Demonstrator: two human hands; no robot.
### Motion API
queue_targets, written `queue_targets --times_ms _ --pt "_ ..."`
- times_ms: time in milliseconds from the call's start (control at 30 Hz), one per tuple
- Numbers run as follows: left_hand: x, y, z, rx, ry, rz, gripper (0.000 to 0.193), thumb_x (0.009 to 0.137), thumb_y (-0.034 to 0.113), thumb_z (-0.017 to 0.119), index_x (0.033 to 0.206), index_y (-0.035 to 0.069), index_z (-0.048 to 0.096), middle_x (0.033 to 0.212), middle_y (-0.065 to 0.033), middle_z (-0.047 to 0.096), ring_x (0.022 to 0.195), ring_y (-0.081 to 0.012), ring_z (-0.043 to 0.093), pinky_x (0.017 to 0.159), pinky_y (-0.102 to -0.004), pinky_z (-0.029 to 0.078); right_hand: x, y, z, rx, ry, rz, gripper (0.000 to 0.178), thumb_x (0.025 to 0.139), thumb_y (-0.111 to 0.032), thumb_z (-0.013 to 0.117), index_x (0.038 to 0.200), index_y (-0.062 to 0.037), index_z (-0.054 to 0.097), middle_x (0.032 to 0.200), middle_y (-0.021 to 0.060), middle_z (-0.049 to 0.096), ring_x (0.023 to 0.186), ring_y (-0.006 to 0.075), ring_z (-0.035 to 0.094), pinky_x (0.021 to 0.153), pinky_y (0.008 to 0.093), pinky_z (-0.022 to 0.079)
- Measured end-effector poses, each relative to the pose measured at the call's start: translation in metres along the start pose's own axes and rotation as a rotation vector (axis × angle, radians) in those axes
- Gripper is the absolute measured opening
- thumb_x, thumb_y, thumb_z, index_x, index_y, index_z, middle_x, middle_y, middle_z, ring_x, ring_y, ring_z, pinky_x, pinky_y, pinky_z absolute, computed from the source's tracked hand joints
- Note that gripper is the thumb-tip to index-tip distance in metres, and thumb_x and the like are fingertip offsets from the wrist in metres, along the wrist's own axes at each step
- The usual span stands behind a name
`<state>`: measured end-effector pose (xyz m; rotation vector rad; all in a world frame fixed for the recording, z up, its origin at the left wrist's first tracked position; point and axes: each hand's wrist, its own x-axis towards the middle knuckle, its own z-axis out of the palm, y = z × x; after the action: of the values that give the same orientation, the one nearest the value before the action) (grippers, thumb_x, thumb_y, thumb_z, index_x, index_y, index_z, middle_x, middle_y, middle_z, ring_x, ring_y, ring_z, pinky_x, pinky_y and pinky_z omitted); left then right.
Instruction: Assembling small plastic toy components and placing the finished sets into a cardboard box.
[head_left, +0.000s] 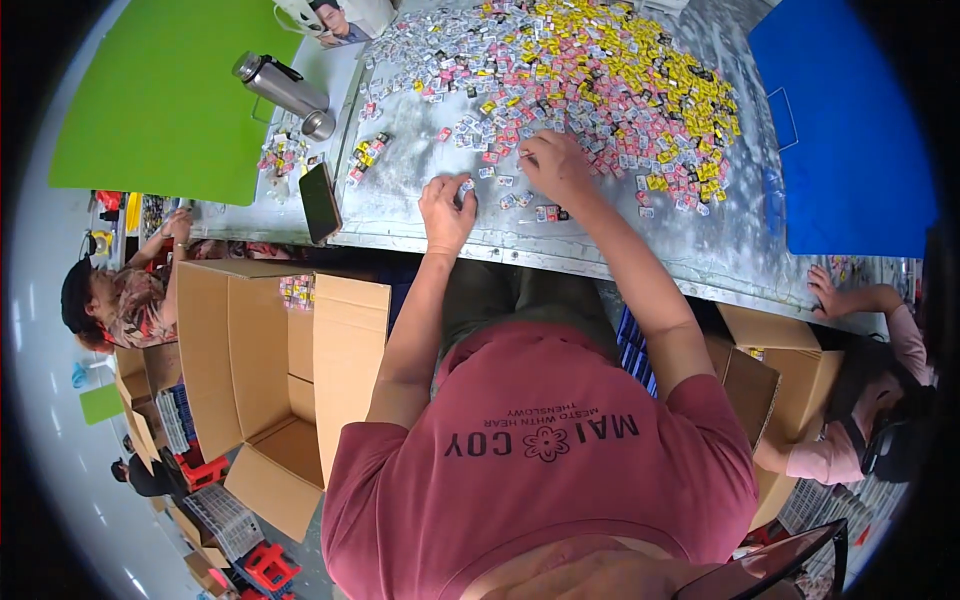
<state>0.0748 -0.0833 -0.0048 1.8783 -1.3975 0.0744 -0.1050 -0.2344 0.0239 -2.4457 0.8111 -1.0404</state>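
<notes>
A wide spread of small flat pieces (600, 90), white, pink, yellow and black, covers much of the metal table (400, 120); their exact kind is too small to tell. Close to the table's front edge, my left hand (447, 212) is closed, with a small white piece (467, 187) between thumb and fingers. My right hand (556, 167) reaches over the near side of the spread, its fingertips pinched together; what they hold, if anything, cannot be made out. Several loose pieces (488, 172) lie between both hands, and a short row of pieces (550, 214) sits below my right hand.
Left of my hands lie a small row of pieces (366, 158) and a phone (320, 203). A steel flask (282, 84) stands behind them, its cup (318, 125) beside it. Green (170, 100) and blue (850, 130) panels flank the table. An open carton (215, 350) stands at my left; co-workers sit either side.
</notes>
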Motion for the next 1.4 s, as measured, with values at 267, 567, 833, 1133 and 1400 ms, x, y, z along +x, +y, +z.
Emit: queue_targets --times_ms 267,567,833,1133,1400 --pt "-0.003 -0.001 -0.002 0.021 -0.008 -0.015 0.033 0.081 0.016 0.076 0.113 0.011 0.074 0.090 -0.0084 0.060 0.087 -0.0292 0.057 0.083 -0.0417 0.044 -0.004 -0.002 0.005 -0.059 -0.147 0.049 0.027 0.077 -0.024 0.080 0.099 -0.0101 0.073 0.103 0.0077 0.066 0.096 0.0312 0.065 0.086 0.0479 0.050" --pt "-0.002 0.003 -0.002 -0.010 -0.033 -0.001 0.031 0.078 0.016 0.078 0.109 0.011 0.074 0.087 -0.0077 0.061 0.086 -0.0295 0.059 0.078 -0.0431 0.046 0.028 0.042 0.020 -0.459 -0.030 0.005 0.048 0.089 -0.020 0.069 0.135 -0.0135 0.062 0.146 0.0087 0.052 0.130 0.0349 0.051 0.109 0.0503 0.039" --pt "0.001 0.000 -0.001 -0.054 -0.040 -0.025 0.030 0.076 0.017 0.079 0.105 0.011 0.074 0.088 -0.0067 0.062 0.090 -0.0281 0.061 0.081 -0.0418 0.045 0.029 0.042 0.019 -0.156 -0.097 -0.108 0.022 0.087 -0.011 0.067 0.109 -0.0109 0.072 0.108 0.0070 0.066 0.105 0.0310 0.061 0.091 0.0467 0.047" --pt "0.002 0.000 -0.004 -0.055 -0.011 -0.001 0.028 0.074 0.014 0.079 0.101 0.008 0.073 0.086 -0.0086 0.063 0.083 -0.0287 0.061 0.078 -0.0424 0.048 0.034 0.004 0.003 0.110 -0.080 0.032 0.018 0.087 -0.015 0.071 0.102 -0.0056 0.072 0.095 0.0111 0.066 0.086 0.0319 0.066 0.077 0.0426 0.053" --pt "-0.002 0.010 -0.011 -0.002 0.020 -0.079 0.028 0.072 0.019 0.083 0.095 0.007 0.072 0.093 -0.0114 0.063 0.090 -0.0328 0.061 0.081 -0.0447 0.048 0.017 -0.038 0.030 0.243 -0.330 0.032 0.022 0.087 -0.021 0.071 0.097 -0.0022 0.073 0.093 0.0163 0.066 0.089 0.0357 0.066 0.080 0.0446 0.053"
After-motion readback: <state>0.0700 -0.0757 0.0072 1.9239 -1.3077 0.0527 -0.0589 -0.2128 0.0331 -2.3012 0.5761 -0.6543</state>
